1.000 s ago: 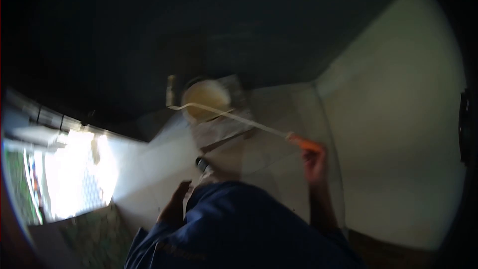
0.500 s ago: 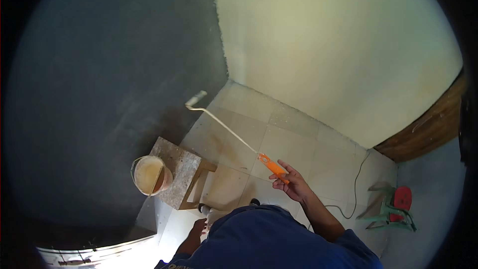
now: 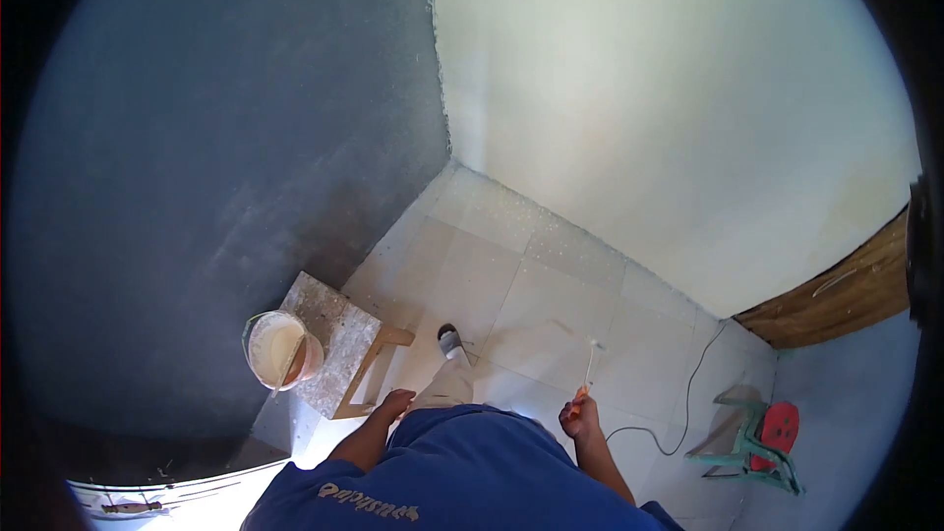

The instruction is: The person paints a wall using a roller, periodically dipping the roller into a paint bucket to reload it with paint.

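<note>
A paint roller with an orange handle point(image 3: 578, 405) is in my right hand point(image 3: 580, 420), with the fingers wrapped round the grip. Its thin rod runs away from me to a small roller head point(image 3: 597, 345), seen above the tiled floor. My left hand point(image 3: 397, 402) hangs low beside my leg, near the bench; its fingers look loosely apart and I see nothing in them. A bucket point(image 3: 285, 351) of pale paint stands on the paint-spattered wooden bench point(image 3: 336, 334) to the left. A stick lies across the bucket.
A dark grey wall point(image 3: 197, 187) rises on the left and a pale wall point(image 3: 639, 118) ahead, meeting at a corner. A green stool point(image 3: 733, 457) with a red part point(image 3: 779, 433) lies at the right. A cable point(image 3: 691, 395) curves over the tiled floor point(image 3: 551, 295).
My right hand has lowered and drawn back, bringing the roller from near the corner to my right side. One foot has come into view ahead of me. My left hand has risen slightly in view.
</note>
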The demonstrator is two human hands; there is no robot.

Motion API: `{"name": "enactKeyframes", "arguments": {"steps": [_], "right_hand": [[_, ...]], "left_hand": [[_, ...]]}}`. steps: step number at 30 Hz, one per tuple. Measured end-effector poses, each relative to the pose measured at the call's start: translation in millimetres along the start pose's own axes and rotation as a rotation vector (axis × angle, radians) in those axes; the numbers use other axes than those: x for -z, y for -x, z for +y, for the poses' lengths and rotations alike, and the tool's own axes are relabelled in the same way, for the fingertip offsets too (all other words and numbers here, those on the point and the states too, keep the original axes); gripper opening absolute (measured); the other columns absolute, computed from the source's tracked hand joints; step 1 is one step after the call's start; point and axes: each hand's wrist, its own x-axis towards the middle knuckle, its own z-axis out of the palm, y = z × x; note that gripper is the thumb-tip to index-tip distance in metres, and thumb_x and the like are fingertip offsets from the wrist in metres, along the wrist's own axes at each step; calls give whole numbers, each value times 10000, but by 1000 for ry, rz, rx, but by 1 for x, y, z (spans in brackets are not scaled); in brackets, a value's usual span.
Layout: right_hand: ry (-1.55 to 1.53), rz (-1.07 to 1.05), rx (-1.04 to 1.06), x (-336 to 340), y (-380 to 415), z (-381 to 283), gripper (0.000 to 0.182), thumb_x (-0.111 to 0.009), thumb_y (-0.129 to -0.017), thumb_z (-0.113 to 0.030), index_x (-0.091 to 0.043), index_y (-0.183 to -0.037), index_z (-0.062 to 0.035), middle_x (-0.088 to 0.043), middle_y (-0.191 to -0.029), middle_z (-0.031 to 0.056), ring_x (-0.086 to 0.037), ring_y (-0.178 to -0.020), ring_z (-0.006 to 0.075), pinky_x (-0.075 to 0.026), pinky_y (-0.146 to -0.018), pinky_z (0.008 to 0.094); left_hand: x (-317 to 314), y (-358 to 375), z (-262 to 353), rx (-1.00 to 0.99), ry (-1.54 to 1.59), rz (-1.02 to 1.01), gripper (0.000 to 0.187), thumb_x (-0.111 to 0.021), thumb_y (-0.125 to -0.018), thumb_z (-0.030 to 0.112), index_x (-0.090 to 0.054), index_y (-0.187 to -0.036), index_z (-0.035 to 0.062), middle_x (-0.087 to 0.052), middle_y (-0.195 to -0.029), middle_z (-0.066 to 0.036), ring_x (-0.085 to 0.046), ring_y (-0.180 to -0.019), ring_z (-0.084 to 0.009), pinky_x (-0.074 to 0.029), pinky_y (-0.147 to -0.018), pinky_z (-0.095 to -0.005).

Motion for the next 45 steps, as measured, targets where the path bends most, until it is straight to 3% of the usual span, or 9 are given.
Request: {"name": "enactKeyframes", "arguments": {"steps": [5, 7, 10, 14, 22, 32, 37, 42, 45], "right_hand": [[68, 19, 4, -36, -19, -1, 126, -516, -803, -215, -415, -743, -169, -442, -497, 12, -424, -375, 128, -366, -336, 236], [147, 17, -62, -69, -32, -1, 164, -498, -863, -267, -423, -750, -174, -433, -498, 9, -404, -366, 121, -352, -327, 235], [285, -38, -141, -133, -59, -2, 285, -517, -849, -425, -446, -727, -178, -435, -556, -13, -425, -428, 115, -357, -374, 226], [307, -126, -116, -262, -84, 7, 299, -510, -827, -476, -483, -758, -187, -449, -572, -18, -453, -479, 124, -381, -425, 247], [386, -535, -195, -481, -112, 8, 66, -493, -837, -151, -444, -874, -128, -491, -712, 31, -476, -585, 147, -443, -545, 273], [678, -469, -80, -595, -94, 28, 222, -524, -841, -340, -422, -904, -153, -438, -655, -8, -387, -445, 86, -349, -402, 219], [643, -463, -61, -639, -137, 26, 281, -491, -860, -415, -426, -928, -151, -430, -660, -18, -390, -470, 67, -335, -401, 201], [478, -470, -59, -699, -188, 11, 281, -491, -863, -402, -438, -894, -128, -444, -663, -10, -407, -481, 75, -357, -413, 200], [328, -512, -169, -738, -212, -4, 244, -485, -870, -360, -412, -890, -128, -448, -653, 9, -418, -491, 102, -365, -424, 216]], "left_hand": [[30, -76, -27, -224, -266, -12, 428, -558, -751, 375, -574, -1083, 104, -619, -976, -117, -593, -847, -232, -461, -737, -367], [45, -96, -19, -420, -865, -126, 459, -548, -749, 373, -546, -1130, 116, -607, -1023, -122, -593, -889, -235, -447, -786, -360], [67, -160, -16, -418, -884, -134, 434, -541, -763, 385, -547, -1123, 142, -619, -994, -108, -594, -854, -239, -447, -761, -393], [98, -119, 101, 130, 140, 7, 415, -516, -795, 433, -514, -1132, 192, -614, -978, -41, -570, -798, -205, -418, -677, -426], [179, -131, 182, 47, 434, 119, 387, -537, -772, 390, -458, -1102, 205, -565, -919, -8, -541, -846, -174, -392, -680, -387], [173, -127, 130, 132, 770, 236, 407, -529, -824, 399, -452, -1150, 168, -574, -948, -77, -542, -856, -211, -420, -676, -390], [166, -169, 118, -162, 1058, 319, 315, -537, -844, 214, -500, -1085, 15, -582, -841, -118, -584, -740, -224, -515, -626, -334], [201, -209, 168, -93, 997, 357, 291, -555, -839, 267, -510, -1064, 87, -575, -778, -94, -579, -715, -211, -495, -578, -301], [237, -219, 217, -353, 264, 393, 247, -544, -836, 308, -516, -1037, 166, -569, -771, -81, -565, -688, -192, -467, -538, -320]]}}
